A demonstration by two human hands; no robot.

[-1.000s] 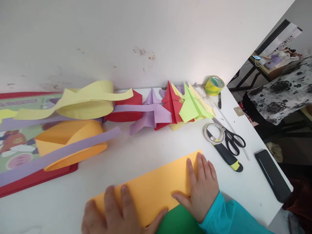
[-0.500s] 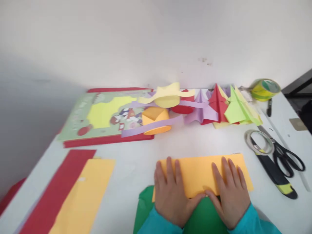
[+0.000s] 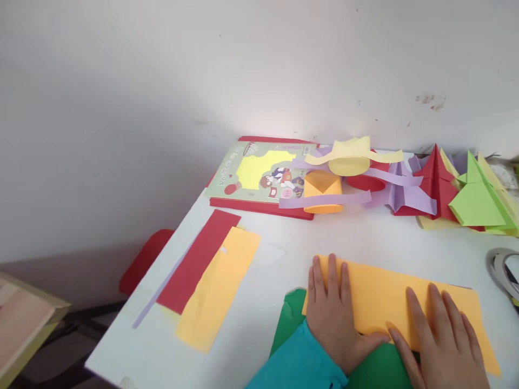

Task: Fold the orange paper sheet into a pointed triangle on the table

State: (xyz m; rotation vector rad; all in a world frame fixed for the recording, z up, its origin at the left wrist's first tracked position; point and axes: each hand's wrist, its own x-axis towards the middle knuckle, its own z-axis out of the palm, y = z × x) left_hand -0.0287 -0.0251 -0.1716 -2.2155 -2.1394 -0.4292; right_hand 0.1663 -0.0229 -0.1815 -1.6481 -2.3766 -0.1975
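A folded-looking orange paper sheet (image 3: pixel 379 297) lies lengthwise in front of me. My left hand (image 3: pixel 334 321) rests flat on its left part, fingers stretched apart toward the far edge. Across the right part, my right hand (image 3: pixel 450 346) lies with its fingers spread too. Both thumbs point inward and come close together at the paper's near edge. Under the sheet and my hands is something green (image 3: pixel 287 319), mostly covered, so I cannot tell its kind.
A red paper strip (image 3: pixel 198 265) and an orange strip (image 3: pixel 227 286) lie to the left. Farther back are a printed paper pad (image 3: pixel 221 186), paper rings with strips (image 3: pixel 324 189) and folded paper planes (image 3: pixel 436 183). A tape roll (image 3: pixel 503 270) sits at the right edge.
The view has swung left, so the scissors and cutter have left it and a wooden box corner shows at lower left. Both hands stay flat on the orange paper.
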